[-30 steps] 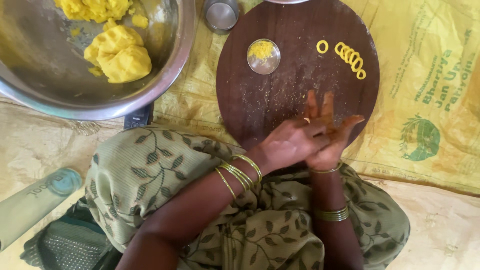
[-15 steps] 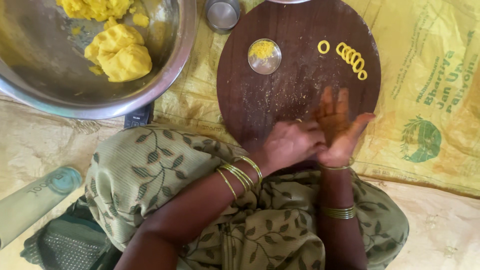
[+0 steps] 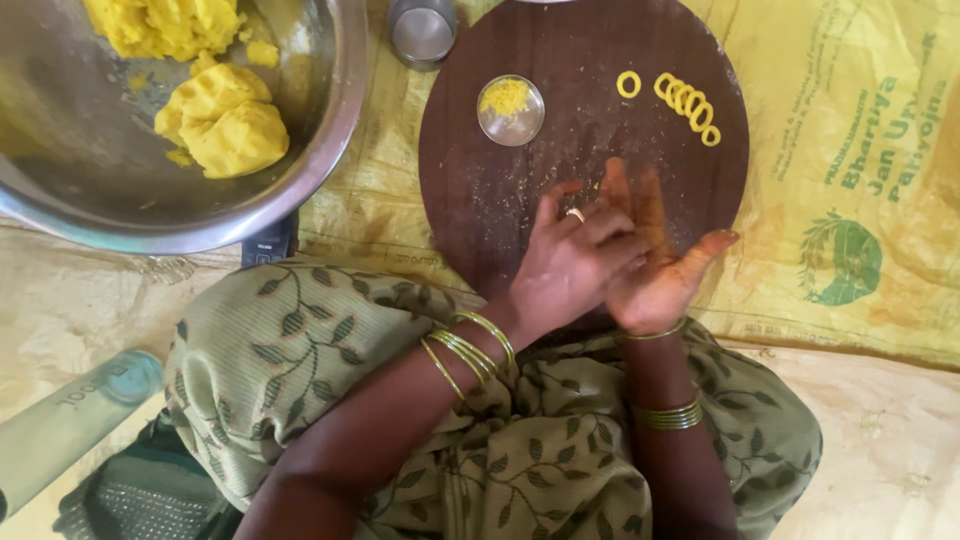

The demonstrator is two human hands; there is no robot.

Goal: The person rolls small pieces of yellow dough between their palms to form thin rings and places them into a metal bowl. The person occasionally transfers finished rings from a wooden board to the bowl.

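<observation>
My left hand (image 3: 565,262) lies palm down across my right hand (image 3: 660,275), which is turned palm up, over the near edge of a round dark wooden board (image 3: 480,200). The fingers of both hands are stretched out and pressed together; anything between the palms is hidden. On the far right of the board lies a row of small yellow dough rings (image 3: 688,102), with one single ring (image 3: 628,84) beside it. A small steel dish of yellow crumbs (image 3: 510,110) sits on the board's far left.
A big steel bowl (image 3: 335,140) with lumps of yellow dough (image 3: 225,125) stands at the left. A small steel cup (image 3: 422,30) sits above the board. A yellow printed sack (image 3: 850,180) covers the floor. A pale green bottle (image 3: 70,425) lies at the lower left.
My left hand has slid forward over my right palm, and both hands now reach a little farther onto the board. The rings and the dish have not moved.
</observation>
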